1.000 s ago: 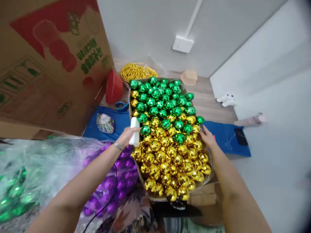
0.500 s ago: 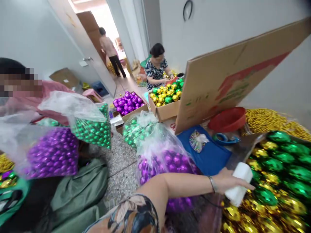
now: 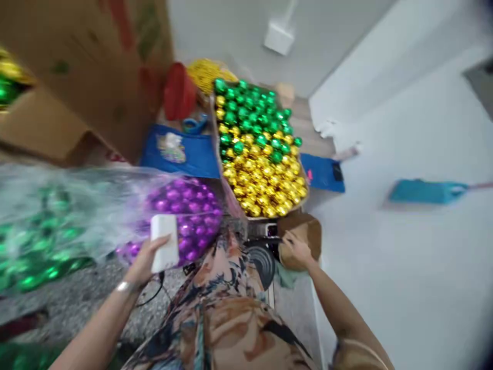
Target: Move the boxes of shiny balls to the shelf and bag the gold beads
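Note:
My left hand (image 3: 144,261) is closed around a white rectangular block (image 3: 165,243) that looks like a power bank. A thin black cable (image 3: 157,295) hangs below that hand; where it ends I cannot see. Behind the block lies a clear bag of shiny purple balls (image 3: 192,221). At the right, my right hand (image 3: 298,249) has its fingers pinched at the end of a black strip (image 3: 264,240), beside a brown box-like object (image 3: 310,231). Blur hides what the strip belongs to. Just beyond stands a large open container of green and gold balls (image 3: 258,154).
Bagged green balls (image 3: 46,246) lie at the left. Behind them stands a tall cardboard box (image 3: 88,67). A red basin (image 3: 179,92), blue tape roll (image 3: 194,124) and blue sheet (image 3: 200,154) are near the container. A white wall (image 3: 385,267) closes off the right.
My view has swung right and down, away from the people. My left hand has brought the white block from the container's edge back over the purple bag. My right hand has come into view.

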A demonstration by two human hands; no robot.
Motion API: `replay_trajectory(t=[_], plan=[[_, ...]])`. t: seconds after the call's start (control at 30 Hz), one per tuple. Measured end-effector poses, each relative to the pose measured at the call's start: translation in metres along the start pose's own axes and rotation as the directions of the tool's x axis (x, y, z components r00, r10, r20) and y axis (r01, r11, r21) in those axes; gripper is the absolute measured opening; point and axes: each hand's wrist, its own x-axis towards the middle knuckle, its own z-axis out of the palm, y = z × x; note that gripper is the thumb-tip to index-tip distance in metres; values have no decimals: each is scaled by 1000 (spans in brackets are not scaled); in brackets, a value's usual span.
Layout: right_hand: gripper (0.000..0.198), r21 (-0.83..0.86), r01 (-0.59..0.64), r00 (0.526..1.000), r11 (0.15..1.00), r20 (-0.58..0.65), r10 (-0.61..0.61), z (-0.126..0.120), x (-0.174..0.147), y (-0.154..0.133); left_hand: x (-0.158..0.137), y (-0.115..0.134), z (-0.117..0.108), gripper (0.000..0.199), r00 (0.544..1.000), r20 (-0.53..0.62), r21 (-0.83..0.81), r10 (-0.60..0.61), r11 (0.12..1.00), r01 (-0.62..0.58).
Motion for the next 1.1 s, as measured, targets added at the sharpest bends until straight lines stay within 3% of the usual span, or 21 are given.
replay_trajectory(t=[0.07,0.13,0.3,0.47,0.6,0.77,0.93,1.1], plan=[[61,20,-18,1000,1000,16,17,18,-16,-9,-4,-31,-23,45,993,-82,60,-86,994,91],[69,34,37,999,999,7,-38,29,-7,-31,-19,-57,-39,42,980,-124,91,-154,982,166],[60,74,103,986,992,124,-112,51,19,-73,-54,-91,-48,52,949,-105,86,-297,948,306],[48,68,140,979,988,142,-148,72,23,-63,-56,-83,-50,58,965,-36,119,-259,958,262],[45,100,-18,991,995,137,4,78,11,-47,-57,-72,-50,51,971,-58,142,-233,961,239],[49,168,-230,966,959,157,205,89,-17,-26,-55,-68,-44,42,943,-79,144,-324,932,332],[44,138,-286,951,948,164,263,107,-45,-16,-51,-59,-36,34,949,-106,170,-296,935,310],[37,150,-281,948,948,200,249,129,-64,-6,-49,-54,-33,29,956,-36,166,-291,942,293]])
